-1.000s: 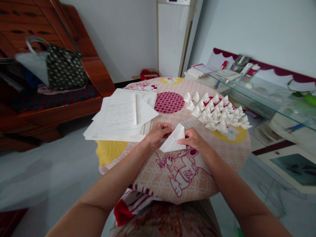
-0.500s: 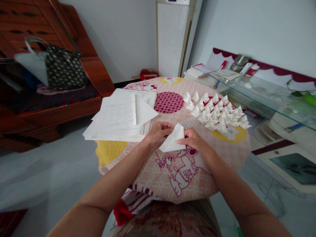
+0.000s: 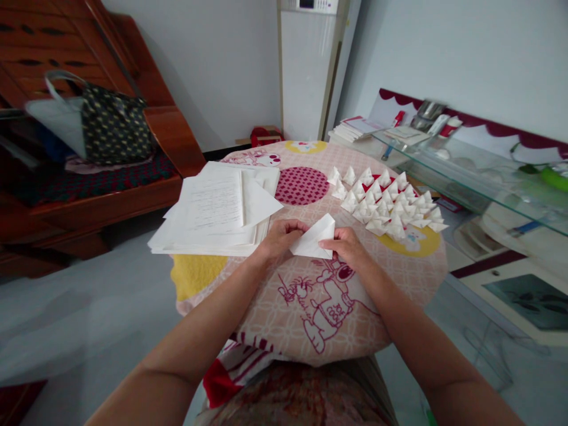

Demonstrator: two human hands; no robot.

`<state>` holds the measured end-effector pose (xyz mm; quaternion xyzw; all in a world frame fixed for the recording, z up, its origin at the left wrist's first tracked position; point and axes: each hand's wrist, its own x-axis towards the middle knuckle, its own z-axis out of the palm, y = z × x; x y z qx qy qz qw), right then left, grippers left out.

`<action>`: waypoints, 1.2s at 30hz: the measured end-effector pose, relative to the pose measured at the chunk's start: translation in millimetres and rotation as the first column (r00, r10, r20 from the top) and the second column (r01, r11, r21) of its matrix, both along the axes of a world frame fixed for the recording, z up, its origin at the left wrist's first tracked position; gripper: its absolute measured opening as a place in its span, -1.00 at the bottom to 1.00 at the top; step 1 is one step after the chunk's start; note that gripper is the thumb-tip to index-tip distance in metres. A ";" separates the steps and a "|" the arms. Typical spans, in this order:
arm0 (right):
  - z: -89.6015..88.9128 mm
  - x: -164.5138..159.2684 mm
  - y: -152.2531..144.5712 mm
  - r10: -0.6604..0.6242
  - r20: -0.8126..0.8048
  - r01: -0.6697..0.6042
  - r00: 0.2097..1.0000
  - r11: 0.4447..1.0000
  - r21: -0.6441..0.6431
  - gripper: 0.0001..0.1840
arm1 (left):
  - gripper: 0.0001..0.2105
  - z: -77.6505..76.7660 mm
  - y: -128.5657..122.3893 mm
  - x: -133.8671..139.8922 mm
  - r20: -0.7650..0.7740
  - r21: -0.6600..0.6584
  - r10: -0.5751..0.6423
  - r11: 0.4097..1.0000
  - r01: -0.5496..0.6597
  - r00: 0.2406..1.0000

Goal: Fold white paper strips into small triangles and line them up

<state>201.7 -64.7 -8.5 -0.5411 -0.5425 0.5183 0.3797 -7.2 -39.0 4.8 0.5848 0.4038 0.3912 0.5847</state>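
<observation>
A white folded sheet of paper [image 3: 316, 238], roughly triangular, is held between both hands just above the cloth-covered table [image 3: 275, 302]. My left hand [image 3: 284, 238] pinches its left side, with the fingertips partly behind the paper. On the right edge, my right hand [image 3: 345, 244] grips it with the thumb flat on the front face and the fingers behind. Several folded white paper boats [image 3: 386, 201] stand in rows at the table's right. To the left lies a stack of white papers [image 3: 208, 207], the top one bearing writing, with a loose pointed piece beside it.
Right of the table is a glass-shelved stand [image 3: 479, 171] with cups, a red marker and papers. A wooden bench [image 3: 173, 142] with a dotted bag [image 3: 115, 124] stands at left. Behind the table rises a tall white cabinet-like unit [image 3: 306, 71].
The folded paper has turned and tilted, its top point now higher and further right. Both hands still hold it and have shifted slightly. The view has moved a little.
</observation>
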 end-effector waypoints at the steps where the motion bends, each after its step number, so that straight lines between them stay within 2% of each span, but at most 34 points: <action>1: -0.6 -0.7 0.2 -0.021 -0.012 0.021 1.000 1.000 -0.001 -0.71 | -0.79 0.4 0.2 -0.3 -0.047 0.046 0.015 0.999 -0.013 0.999; 4: -1.6 -3.2 0.4 -0.055 -0.010 0.055 0.998 0.998 -0.005 -0.73 | -0.65 1.8 1.6 -0.4 -0.176 0.160 0.035 0.987 -0.006 0.984; 7: -1.8 -6.1 -0.1 -0.084 0.021 0.084 0.996 0.996 -0.006 -0.76 | -0.55 1.8 3.7 1.6 -0.273 0.208 0.044 0.978 0.014 0.961; 11: 1.5 -12.5 -2.5 -0.120 0.032 0.120 0.992 0.993 -0.015 -0.80 | -0.65 -0.4 5.7 7.8 -0.382 0.243 0.111 0.970 -0.016 0.917; 15: 10.6 -20.1 -7.3 -0.150 0.053 0.152 0.987 0.987 -0.043 -0.83 | -0.73 -1.4 9.8 11.6 -0.444 0.216 0.126 0.976 -0.030 0.887; 17: 15.2 -21.2 -9.9 -0.114 0.111 0.124 0.987 0.989 -0.086 -0.81 | -0.73 -1.1 14.0 11.2 -0.491 0.208 0.103 0.978 0.002 0.865; 20: 19.8 -16.4 -12.5 0.025 0.289 0.013 0.957 0.991 -0.130 -0.68 | -0.74 -0.3 21.4 10.5 -0.606 0.232 0.072 0.969 0.089 0.792; 22: 21.4 -10.1 -12.7 0.071 0.466 -0.048 0.882 0.997 -0.060 -0.60 | -0.79 -0.1 24.7 11.3 -0.685 0.269 0.084 0.952 0.144 0.723; 23: 21.7 -6.8 -12.3 0.040 0.563 -0.049 0.825 0.999 0.001 -0.60 | -0.82 -0.4 25.4 12.1 -0.716 0.292 0.102 0.942 0.164 0.690; 25: 21.1 -1.1 -10.7 -0.075 0.702 -0.039 0.708 0.989 0.144 -0.64 | -0.85 -2.0 24.7 13.7 -0.754 0.345 0.151 0.919 0.190 0.639; 27: 18.4 2.3 -8.6 -0.191 0.752 -0.027 0.630 0.963 0.268 -0.74 | -0.86 -4.8 22.3 14.6 -0.760 0.402 0.195 0.891 0.212 0.620; 30: 10.4 3.4 -5.0 -0.290 0.736 -0.088 0.612 0.900 0.427 -0.95 | -0.86 -10.5 18.5 13.9 -0.733 0.484 0.222 0.834 0.263 0.643; 31: 7.0 3.0 -3.7 -0.298 0.723 -0.136 0.623 0.869 0.475 -0.94 | -0.86 -12.5 17.8 13.2 -0.720 0.508 0.223 0.815 0.280 0.657; 34: -3.3 1.5 0.2 -0.257 0.701 -0.295 0.665 0.772 0.563 -0.74 | -0.88 -18.5 17.3 10.9 -0.683 0.554 0.215 0.775 0.304 0.698; 36: -9.5 0.7 2.8 -0.216 0.709 -0.351 0.671 0.750 0.561 -0.63 | -0.88 -22.2 17.7 8.8 -0.663 0.571 0.208 0.762 0.305 0.720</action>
